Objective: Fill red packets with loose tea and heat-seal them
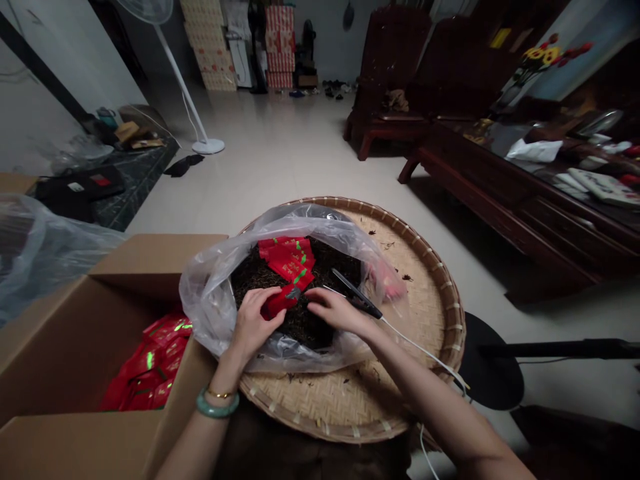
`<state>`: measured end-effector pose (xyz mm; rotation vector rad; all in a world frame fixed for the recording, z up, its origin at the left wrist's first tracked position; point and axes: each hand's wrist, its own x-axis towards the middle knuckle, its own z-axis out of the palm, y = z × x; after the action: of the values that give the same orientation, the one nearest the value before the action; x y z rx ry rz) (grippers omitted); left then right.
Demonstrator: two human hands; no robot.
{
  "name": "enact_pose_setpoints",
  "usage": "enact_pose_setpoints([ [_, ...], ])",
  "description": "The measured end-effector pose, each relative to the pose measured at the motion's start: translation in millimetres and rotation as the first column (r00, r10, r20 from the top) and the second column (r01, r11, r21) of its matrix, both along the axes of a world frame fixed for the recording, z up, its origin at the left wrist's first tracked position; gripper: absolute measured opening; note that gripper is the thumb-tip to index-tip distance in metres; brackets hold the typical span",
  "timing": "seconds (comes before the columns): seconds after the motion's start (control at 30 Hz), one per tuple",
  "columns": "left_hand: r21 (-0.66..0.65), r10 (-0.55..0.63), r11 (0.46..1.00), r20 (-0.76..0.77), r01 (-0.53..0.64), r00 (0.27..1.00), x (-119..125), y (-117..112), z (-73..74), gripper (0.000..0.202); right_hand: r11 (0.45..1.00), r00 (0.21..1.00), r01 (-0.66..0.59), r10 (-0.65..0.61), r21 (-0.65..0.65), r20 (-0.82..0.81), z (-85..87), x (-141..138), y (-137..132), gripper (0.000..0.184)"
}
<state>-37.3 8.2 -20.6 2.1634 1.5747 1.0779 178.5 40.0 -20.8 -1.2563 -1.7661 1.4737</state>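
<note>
My left hand [257, 317] is closed around a small red packet [280, 301] with a dark, greyish end facing right. Close to that end, my right hand [330, 308] has its thumb and fingers curved and slightly apart, with nothing I can make out between them. Both hands are over a clear plastic bag [210, 293] of dark, loose dried leaves [305, 327] that look like tea. More red packets [287, 257] with green marks lie on the leaves. A black, tong-like tool [357, 295] with a white cord rests beside my right hand.
The bag sits on a round woven bamboo tray [425, 267] with scattered leaf bits. An open cardboard box [60, 347] at the left holds several red packets [150, 367]. A black stand base [493, 360] is at the right, a wooden table [500, 193] beyond. A white fan [180, 87] stands behind.
</note>
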Motion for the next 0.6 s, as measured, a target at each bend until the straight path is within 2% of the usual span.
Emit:
enact_pose_setpoints([
  [0.03,-0.012,0.015,1.000,0.011,-0.015,1.000,0.0,-0.2,-0.2,0.034,0.993,0.990,-0.072,0.059,0.093,0.131,-5.8,-3.4,-3.6,0.040],
  [0.1,-0.041,0.041,0.998,0.045,-0.039,0.998,0.0,-0.7,-0.5,0.038,0.970,0.941,-0.160,0.095,0.180,0.324,-13.9,-11.5,-11.1,0.059],
  [0.2,-0.090,0.063,0.995,0.119,-0.052,0.991,-0.5,-1.6,-0.6,0.047,0.945,0.878,-0.236,0.107,0.228,0.466,-14.9,-23.6,-18.9,0.071],
  [0.33,-0.101,0.089,0.992,0.198,-0.070,0.976,-2.5,-2.4,-1.8,0.055,0.928,0.836,-0.288,0.123,0.237,0.535,-2.7,-36.2,-20.9,0.066],
  [0.43,-0.068,0.074,0.996,0.215,-0.061,0.974,-5.4,-2.8,-2.9,0.061,0.935,0.801,-0.282,0.107,0.214,0.589,5.9,-41.8,-19.3,0.070],
  [0.5,-0.028,0.042,0.999,0.164,-0.038,0.986,-8.4,-3.2,-1.8,0.063,0.935,0.783,-0.300,0.127,0.191,0.609,8.8,-43.1,-17.5,0.063],
  [0.6,0.045,-0.051,0.998,-0.011,0.052,0.999,-14.4,-3.8,3.7,0.055,0.922,0.782,-0.340,0.166,0.187,0.601,8.5,-42.6,-15.1,0.049],
])
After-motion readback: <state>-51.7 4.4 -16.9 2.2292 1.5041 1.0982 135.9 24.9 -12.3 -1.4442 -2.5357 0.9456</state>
